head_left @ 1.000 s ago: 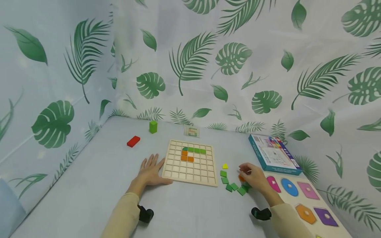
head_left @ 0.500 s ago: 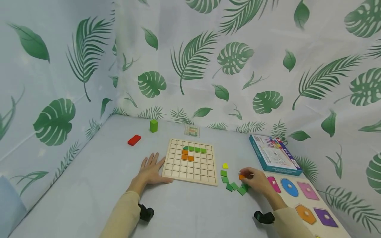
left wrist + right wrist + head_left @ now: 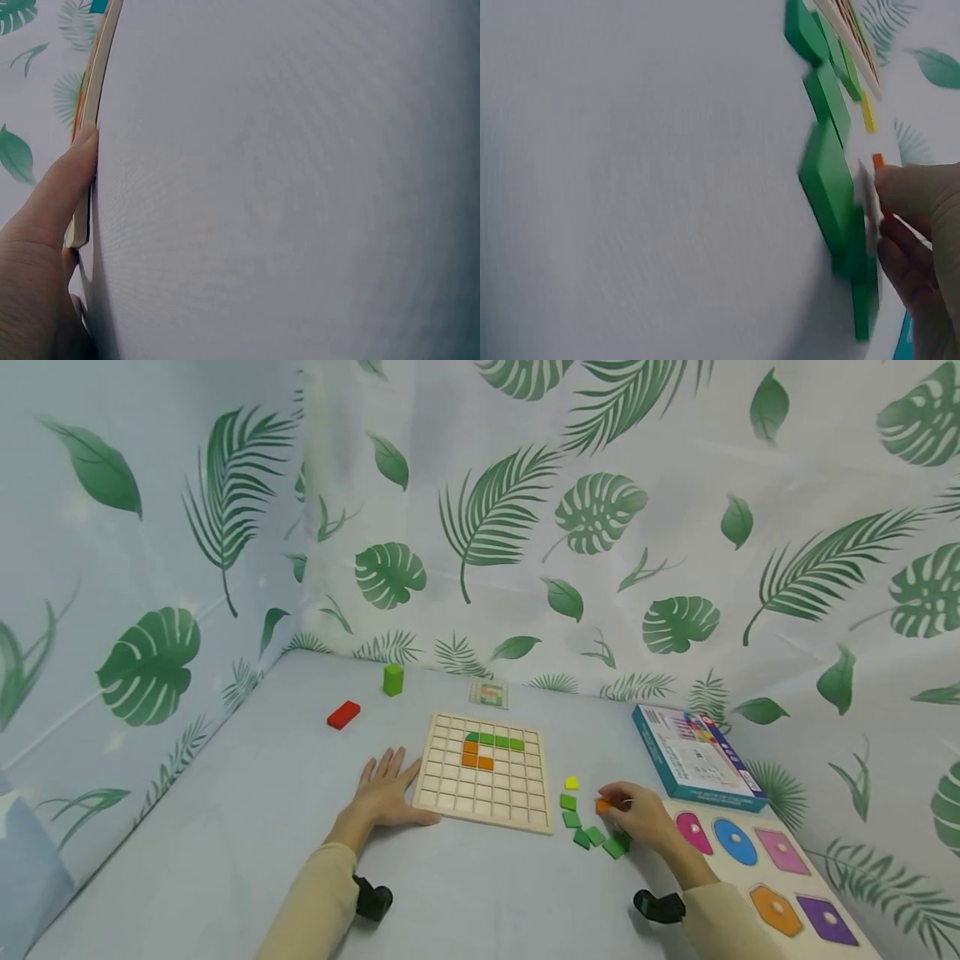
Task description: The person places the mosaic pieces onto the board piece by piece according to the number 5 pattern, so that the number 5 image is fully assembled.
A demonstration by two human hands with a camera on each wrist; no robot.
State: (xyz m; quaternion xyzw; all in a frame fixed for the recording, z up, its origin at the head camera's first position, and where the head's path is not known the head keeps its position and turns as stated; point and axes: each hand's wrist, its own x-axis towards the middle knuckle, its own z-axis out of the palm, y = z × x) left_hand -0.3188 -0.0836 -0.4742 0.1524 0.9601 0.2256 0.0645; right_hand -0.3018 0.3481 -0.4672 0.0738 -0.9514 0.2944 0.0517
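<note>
My left hand (image 3: 384, 797) lies with spread fingers at the near left corner of a wooden grid board (image 3: 480, 800). Its thumb (image 3: 64, 184) touches the board's edge in the left wrist view. Green and orange tiles (image 3: 470, 760) sit in several of the board's squares. To the right of the board, my right hand (image 3: 641, 817) pinches an orange tile (image 3: 602, 806) between thumb and fingertips. That orange tile (image 3: 878, 160) is partly covered by the thumb in the right wrist view. Loose green tiles (image 3: 572, 819) lie in a curve beside and under this hand.
A yellow tile (image 3: 572, 783) lies beyond the green ones. At the right are a flat teal box (image 3: 701, 752) and a knobbed shape puzzle (image 3: 787, 868). Farther back stand a small patterned card (image 3: 489, 693), a green block (image 3: 393, 680) and a red block (image 3: 343, 715).
My right hand has shifted slightly left toward the board with the orange tile, which shows more clearly at the fingertips. My left hand keeps its place by the board.
</note>
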